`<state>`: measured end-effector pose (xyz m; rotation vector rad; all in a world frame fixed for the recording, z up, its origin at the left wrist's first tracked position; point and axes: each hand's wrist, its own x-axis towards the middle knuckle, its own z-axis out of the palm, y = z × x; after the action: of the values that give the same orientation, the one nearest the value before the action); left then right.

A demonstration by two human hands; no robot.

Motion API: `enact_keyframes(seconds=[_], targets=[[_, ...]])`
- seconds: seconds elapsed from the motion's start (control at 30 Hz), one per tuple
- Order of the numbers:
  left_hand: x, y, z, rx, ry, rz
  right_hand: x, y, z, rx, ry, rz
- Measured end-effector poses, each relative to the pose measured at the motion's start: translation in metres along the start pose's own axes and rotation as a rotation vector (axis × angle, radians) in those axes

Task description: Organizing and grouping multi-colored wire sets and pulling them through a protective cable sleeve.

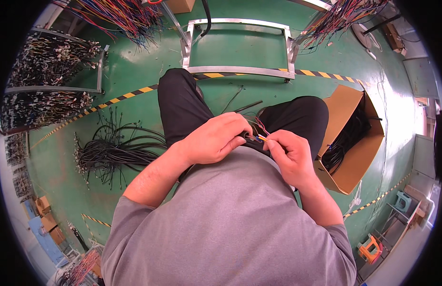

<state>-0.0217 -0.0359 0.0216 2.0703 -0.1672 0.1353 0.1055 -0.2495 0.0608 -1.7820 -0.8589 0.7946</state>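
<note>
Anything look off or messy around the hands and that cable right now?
Nothing looks damaged. The left hand grips a black cable while the right hand pinches its coloured wire ends. Only loose strands lie scattered beside the black cable pile on the floor.

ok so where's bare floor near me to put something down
Bare green floor lies inside the silver metal frame ahead, and between the black cable pile on the left and the striped tape line. The lap is crowded: left hand and right hand pinch the coloured wires. The open cardboard box at right is full of black cables.
</note>
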Motion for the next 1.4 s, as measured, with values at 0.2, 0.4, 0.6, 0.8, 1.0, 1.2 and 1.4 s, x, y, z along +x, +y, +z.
enact_keyframes(seconds=[0.2, 0.4, 0.6, 0.8, 1.0, 1.2, 1.4], targets=[[-0.001, 0.001, 0.005, 0.002, -0.007, 0.047, 0.002, -0.002, 0.007, -0.07, 0.005, -0.093], [-0.002, 0.002, 0.006, 0.025, 0.016, 0.05, 0.002, -0.004, 0.01, -0.243, 0.066, -0.233], [0.001, 0.006, 0.008, 0.029, 0.029, 0.01, 0.002, -0.004, 0.01, -0.588, 0.105, -0.466], [0.001, 0.007, 0.01, 0.096, 0.019, 0.047, 0.002, -0.005, 0.007, -0.633, 0.04, -0.443], [0.004, 0.015, 0.013, 0.298, 0.004, 0.065, 0.002, -0.001, 0.008, -0.436, -0.072, -0.238], [0.008, 0.02, 0.012, 0.348, 0.001, 0.008, 0.006, -0.001, 0.004, -0.279, 0.015, -0.273], [0.011, 0.019, 0.012, 0.31, 0.032, -0.026, 0.008, 0.002, 0.005, -0.202, -0.007, -0.242]])
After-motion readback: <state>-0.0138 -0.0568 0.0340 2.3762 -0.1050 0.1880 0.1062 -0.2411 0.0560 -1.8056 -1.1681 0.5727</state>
